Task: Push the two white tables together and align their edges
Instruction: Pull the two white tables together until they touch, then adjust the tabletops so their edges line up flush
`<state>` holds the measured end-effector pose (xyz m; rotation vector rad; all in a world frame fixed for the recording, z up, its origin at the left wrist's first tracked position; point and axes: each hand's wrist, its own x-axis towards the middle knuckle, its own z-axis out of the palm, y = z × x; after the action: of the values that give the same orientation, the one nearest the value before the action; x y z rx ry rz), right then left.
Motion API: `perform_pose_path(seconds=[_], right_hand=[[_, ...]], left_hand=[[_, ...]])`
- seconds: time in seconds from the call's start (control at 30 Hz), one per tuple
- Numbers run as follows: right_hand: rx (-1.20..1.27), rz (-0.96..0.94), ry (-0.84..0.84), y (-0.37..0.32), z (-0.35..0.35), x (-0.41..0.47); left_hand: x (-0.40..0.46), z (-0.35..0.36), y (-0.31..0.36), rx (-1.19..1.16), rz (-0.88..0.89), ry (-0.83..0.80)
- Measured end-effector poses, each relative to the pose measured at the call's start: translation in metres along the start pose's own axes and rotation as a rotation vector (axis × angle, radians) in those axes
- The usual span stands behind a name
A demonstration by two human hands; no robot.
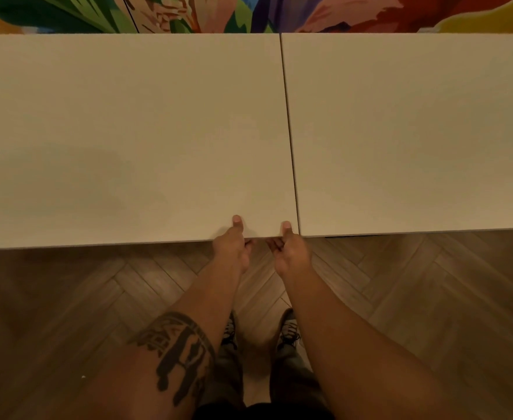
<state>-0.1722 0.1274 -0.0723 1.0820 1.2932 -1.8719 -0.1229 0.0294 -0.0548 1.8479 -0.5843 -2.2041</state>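
Two white tables stand side by side. The left table (pixel 128 131) and the right table (pixel 415 131) are parted only by a thin dark seam running from top centre down to the near edge. The left table's near edge sits slightly closer to me than the right one's. My left hand (pixel 232 247) and my right hand (pixel 291 253) both grip the left table's near edge close to its right corner, thumbs on top, fingers hidden underneath.
A colourful painted wall (pixel 249 13) runs right behind the tables' far edges. Wooden herringbone floor (pixel 67 298) lies below, with my shoes (pixel 287 331) a step back from the tables.
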Motion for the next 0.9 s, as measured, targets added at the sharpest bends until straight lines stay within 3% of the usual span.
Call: perform_pose_path(seconds=[0.9], right_hand=[[0.005,0.065,-0.091,-0.006,-0.016,-0.020]], left_hand=[[-0.001,-0.014,-0.010,0.038,0.019,-0.049]])
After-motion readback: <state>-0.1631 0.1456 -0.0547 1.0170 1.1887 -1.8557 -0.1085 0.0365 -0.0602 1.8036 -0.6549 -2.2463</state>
